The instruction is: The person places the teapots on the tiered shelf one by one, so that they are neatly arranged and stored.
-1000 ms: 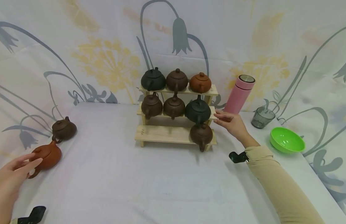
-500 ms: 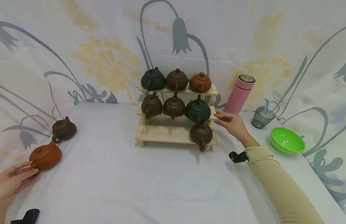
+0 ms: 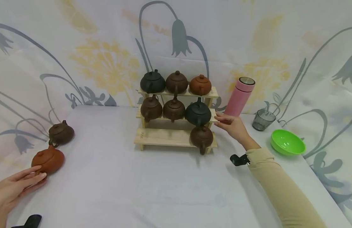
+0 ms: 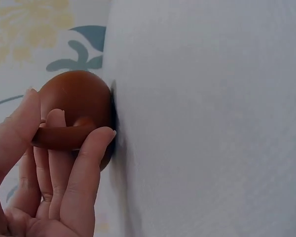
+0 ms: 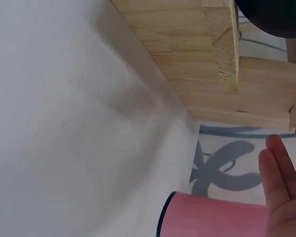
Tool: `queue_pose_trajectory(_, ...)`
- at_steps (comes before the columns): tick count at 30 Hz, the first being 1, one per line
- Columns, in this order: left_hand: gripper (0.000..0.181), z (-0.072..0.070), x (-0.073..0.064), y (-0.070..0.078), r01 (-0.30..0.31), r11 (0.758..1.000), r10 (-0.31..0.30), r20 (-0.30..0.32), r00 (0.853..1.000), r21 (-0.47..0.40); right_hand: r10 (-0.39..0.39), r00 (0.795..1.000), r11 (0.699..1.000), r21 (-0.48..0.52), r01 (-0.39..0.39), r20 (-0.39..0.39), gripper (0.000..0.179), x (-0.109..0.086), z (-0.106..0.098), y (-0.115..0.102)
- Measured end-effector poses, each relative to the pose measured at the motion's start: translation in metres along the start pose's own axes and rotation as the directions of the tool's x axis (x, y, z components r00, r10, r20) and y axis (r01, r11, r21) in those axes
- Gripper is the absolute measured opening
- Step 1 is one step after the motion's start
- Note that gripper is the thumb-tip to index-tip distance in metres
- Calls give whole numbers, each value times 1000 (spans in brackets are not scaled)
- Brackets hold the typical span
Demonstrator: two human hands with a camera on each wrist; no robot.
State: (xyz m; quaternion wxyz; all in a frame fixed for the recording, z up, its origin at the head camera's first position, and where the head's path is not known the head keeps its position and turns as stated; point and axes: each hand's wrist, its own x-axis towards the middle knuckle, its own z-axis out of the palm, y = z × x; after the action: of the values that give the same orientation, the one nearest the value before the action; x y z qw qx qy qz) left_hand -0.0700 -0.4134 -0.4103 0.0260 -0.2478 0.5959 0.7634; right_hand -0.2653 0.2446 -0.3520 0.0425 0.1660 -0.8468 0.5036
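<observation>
An orange-brown clay teapot sits on the white surface at the left. My left hand holds its looped handle, with thumb and fingertips round it in the left wrist view. A dark brown teapot stands just behind, near the orange one's spout. My right hand pinches the right end of the middle board of a three-tier wooden shelf. In the right wrist view two fingers extend straight beside the shelf end.
Several teapots fill the top and middle boards; one brown teapot stands at the right of the lowest board. A pink thermos, a grey glass and a green bowl stand to the right. Patterned cloth hangs behind.
My left hand has moved from over the orange teapot's lid down to its handle and taken hold; the teapot has turned slightly. My right hand stays at the shelf end.
</observation>
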Motion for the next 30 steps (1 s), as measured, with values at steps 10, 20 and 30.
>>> queue_pose_trajectory(10, 39, 46, -17, 2, -86, 995, 80, 121, 989, 45, 16, 1000, 1000, -14, -16, 3, 33, -1, 0, -2)
queue_pose_trajectory(20, 36, 106, -20, 6, -135, 985, 102, 266, 959, 109, 13, 1000, 1000, -21, -13, -5, 33, -1, 0, -1)
queue_pose_trajectory(30, 26, 169, -36, 9, -229, 932, 142, 298, 944, 280, 20, 1000, 1000, -1, -20, -5, 33, -2, 0, -1)
